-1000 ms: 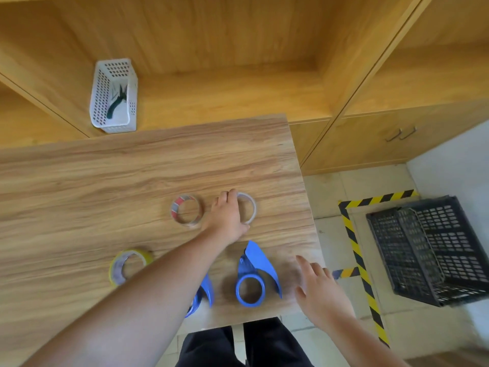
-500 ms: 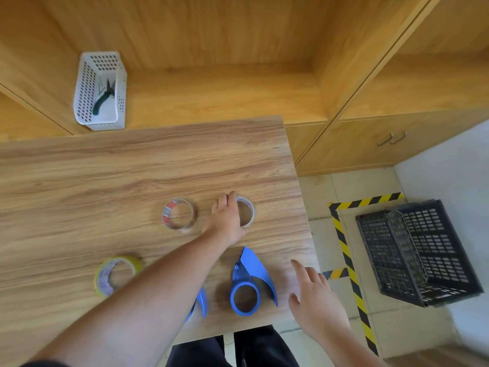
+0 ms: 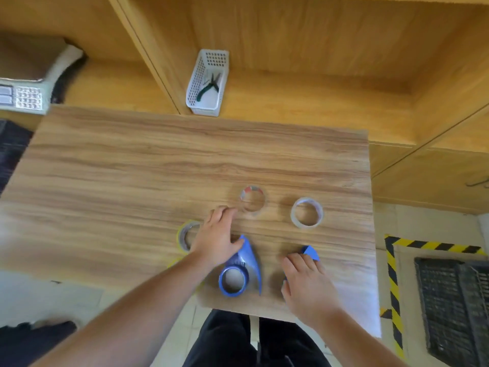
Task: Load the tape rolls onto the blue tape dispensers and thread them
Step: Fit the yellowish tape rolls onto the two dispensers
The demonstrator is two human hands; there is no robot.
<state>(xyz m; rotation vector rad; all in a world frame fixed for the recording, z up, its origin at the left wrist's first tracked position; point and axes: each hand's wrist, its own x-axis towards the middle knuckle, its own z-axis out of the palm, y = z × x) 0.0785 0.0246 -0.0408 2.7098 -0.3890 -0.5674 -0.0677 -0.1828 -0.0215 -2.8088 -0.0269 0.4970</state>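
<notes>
1. The wood-grain bench [image 3: 132, 168] carries five things, all toward its near right part.
2. A clear tape roll with a red-marked core [image 3: 252, 200] lies flat, and a second clear tape roll [image 3: 307, 216] lies just to its right.
3. A yellow-rimmed tape roll [image 3: 185, 235] lies flat to the left, partly hidden.
4. A blue plastic tape dispenser [image 3: 239, 271] lies near the front edge; a second blue dispenser [image 3: 310, 252] to its right is mostly covered.

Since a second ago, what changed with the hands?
Left hand left the clear tape roll and pulled back to the near blue dispenser. Right hand moved onto the other blue dispenser. All three rolls stay flat on the table, unloaded.
</notes>
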